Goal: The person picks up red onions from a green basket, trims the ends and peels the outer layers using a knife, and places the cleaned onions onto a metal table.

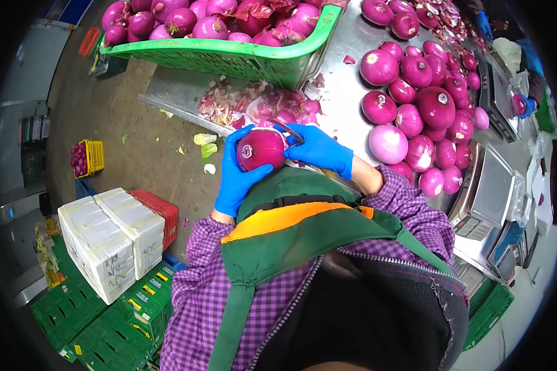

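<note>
In blue gloves, both my hands are at a red onion (258,150) just past the table's near edge. My left hand (235,176) cups the onion from the left, fingers curled round it. At its right side, my right hand (322,149) is closed on a knife (286,130), whose dark, narrow blade shows above the fingers; the grip is mostly hidden. Loose onion skins (254,105) lie on the metal table beyond my hands. Several shiny red onions (416,105) are heaped to the right.
A green crate (272,65) full of onions stands at the back. Scales (492,185) are at the right, near another person's gloved hand (527,106) holding an onion. White foam boxes (105,235), green crates (111,334) and a yellow crate (94,157) of onions stand left.
</note>
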`<act>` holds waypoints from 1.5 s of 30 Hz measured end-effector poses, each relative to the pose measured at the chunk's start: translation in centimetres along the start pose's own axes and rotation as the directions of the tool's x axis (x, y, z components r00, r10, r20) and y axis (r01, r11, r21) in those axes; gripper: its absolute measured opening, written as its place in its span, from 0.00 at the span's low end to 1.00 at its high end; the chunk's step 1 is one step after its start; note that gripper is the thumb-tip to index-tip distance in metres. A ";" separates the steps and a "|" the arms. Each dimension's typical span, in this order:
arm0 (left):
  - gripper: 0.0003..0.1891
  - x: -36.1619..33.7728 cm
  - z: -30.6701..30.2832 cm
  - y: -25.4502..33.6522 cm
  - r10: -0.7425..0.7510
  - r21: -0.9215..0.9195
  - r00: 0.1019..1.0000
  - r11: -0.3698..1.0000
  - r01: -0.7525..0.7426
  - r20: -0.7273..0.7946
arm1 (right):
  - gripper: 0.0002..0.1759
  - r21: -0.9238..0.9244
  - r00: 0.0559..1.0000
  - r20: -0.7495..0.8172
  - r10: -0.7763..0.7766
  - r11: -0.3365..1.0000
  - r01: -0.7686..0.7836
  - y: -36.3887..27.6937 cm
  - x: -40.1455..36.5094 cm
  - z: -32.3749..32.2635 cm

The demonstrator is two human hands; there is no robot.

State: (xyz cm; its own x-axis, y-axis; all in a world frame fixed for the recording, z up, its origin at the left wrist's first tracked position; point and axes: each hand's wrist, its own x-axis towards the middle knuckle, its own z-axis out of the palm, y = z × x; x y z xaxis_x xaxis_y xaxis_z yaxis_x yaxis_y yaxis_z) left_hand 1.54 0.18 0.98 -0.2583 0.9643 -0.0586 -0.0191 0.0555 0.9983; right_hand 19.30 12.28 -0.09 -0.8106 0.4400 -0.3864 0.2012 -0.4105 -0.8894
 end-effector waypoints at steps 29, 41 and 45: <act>0.36 -0.5 -0.7 0.0 -0.305 -0.391 0.952 0.874 0.289 0.022 | 0.28 -0.588 0.881 -0.220 -0.420 0.777 0.224 2.5 0.3 -2.3; 0.43 -0.5 -0.5 0.8 -0.183 0.018 0.976 0.983 0.183 0.120 | 0.27 -0.459 0.944 -0.018 -0.330 0.841 0.285 2.0 0.9 -1.1; 0.48 -0.6 -0.7 0.4 -0.157 -0.235 0.972 0.952 0.197 0.177 | 0.27 -0.268 0.995 -0.069 0.075 0.959 -0.091 2.8 0.5 -3.0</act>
State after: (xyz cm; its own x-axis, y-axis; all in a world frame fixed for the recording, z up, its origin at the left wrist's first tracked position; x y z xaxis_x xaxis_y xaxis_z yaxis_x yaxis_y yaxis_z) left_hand 1.04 -0.52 1.39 -0.0770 0.9740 -0.2129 -0.2962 0.1815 0.9377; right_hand 21.08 13.80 -3.48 -0.7536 0.4618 -0.4678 0.4137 -0.2198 -0.8835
